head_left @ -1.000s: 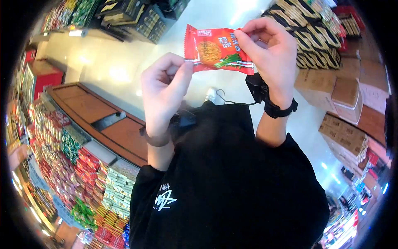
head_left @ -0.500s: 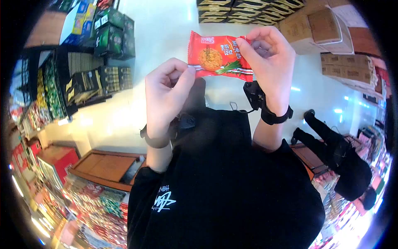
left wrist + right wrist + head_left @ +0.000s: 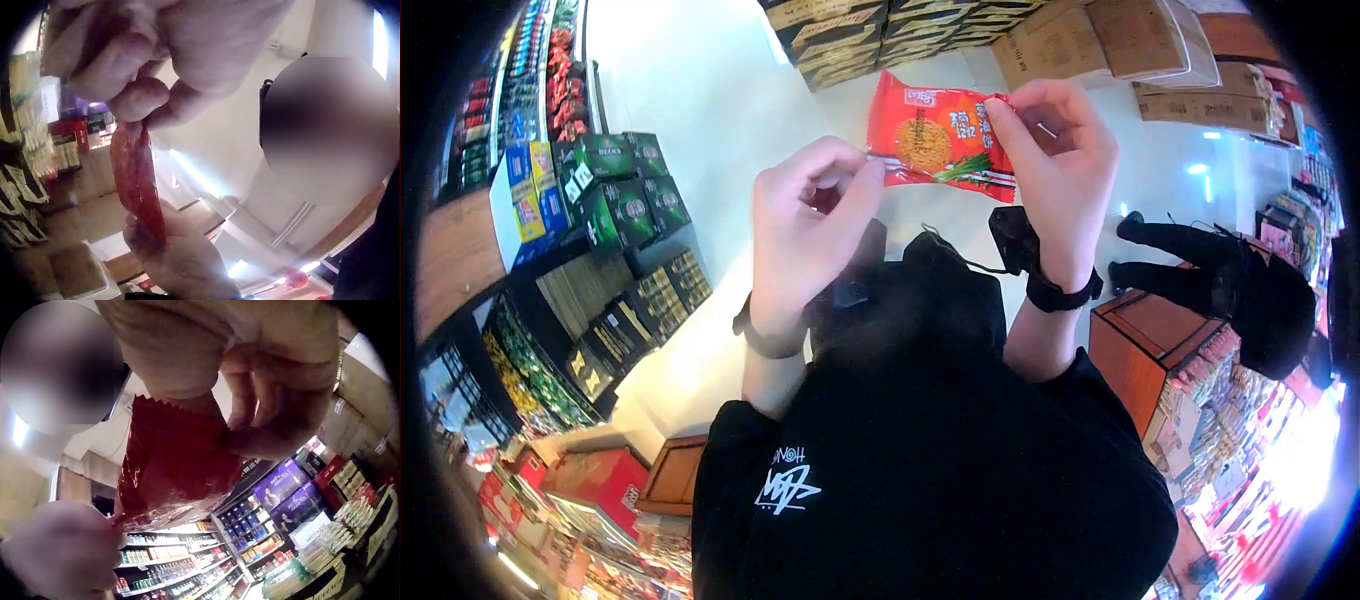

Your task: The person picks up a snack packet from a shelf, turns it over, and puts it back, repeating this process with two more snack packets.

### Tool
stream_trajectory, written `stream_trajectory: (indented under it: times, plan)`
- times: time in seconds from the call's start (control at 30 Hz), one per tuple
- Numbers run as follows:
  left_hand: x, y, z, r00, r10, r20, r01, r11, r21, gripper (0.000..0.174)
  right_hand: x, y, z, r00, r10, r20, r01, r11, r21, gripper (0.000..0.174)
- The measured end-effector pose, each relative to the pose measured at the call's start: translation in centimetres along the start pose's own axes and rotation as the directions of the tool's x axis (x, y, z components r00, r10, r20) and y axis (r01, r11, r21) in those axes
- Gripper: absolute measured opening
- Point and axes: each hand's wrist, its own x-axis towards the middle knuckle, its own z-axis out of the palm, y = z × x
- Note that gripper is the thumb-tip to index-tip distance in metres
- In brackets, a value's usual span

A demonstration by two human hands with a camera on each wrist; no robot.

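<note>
A red cracker packet (image 3: 945, 138), printed with a round golden cracker and green scallions, is held up in front of the chest in the head view. My left hand (image 3: 812, 225) pinches its lower left corner between thumb and forefinger. At the other end, my right hand (image 3: 1065, 175) pinches the right edge the same way. The left wrist view catches the packet (image 3: 139, 181) nearly edge-on, stretched between both hands. In the right wrist view the packet (image 3: 175, 456) shows its back and zigzag end seal, which looks intact.
Green beer cartons (image 3: 622, 215) are stacked on the left. Brown cardboard boxes (image 3: 1100, 45) and black-and-gold packs (image 3: 880, 40) line the far side. A person in dark clothes (image 3: 1260, 290) stands at right beside a wooden display stand (image 3: 1135, 350) of goods. Pale floor (image 3: 680, 70) lies between.
The view has swung round, so shelves, boxes and cartons shift across it, and the other person comes into sight. Both hands keep their pinch on the packet, which moves slightly right.
</note>
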Motion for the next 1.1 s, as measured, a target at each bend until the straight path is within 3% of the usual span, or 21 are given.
stream_trajectory:
  times: [0.3,0.53,0.8,0.97,1.1]
  plan:
    - [9.5,1.2,1.2,0.990,-0.054,0.131,0.056,0.998,-0.015,0.012,7.8,0.6,-0.3,0.991,0.085,-0.102,-0.090,0.995,-0.038,0.013]
    - [15.8,1.8,5.0,0.990,-0.069,0.121,0.065,0.997,0.034,0.013,14.6,2.5,-2.8,0.989,0.103,-0.105,-0.104,0.995,-0.004,0.013]
    - [23.8,3.0,13.3,0.999,-0.042,0.035,0.036,0.988,0.152,0.013,25.2,6.0,-8.7,0.998,0.048,-0.036,-0.047,0.998,0.042,0.011]
    - [27.1,3.8,18.6,0.996,-0.077,-0.045,0.081,0.990,0.115,0.013,29.9,7.4,-12.5,0.999,0.054,0.002,-0.054,0.998,0.035,0.011]
    - [29.9,3.4,20.9,1.000,0.010,-0.026,-0.004,0.979,0.205,0.014,33.2,8.0,-14.5,0.997,0.073,0.015,-0.073,0.997,0.030,0.008]
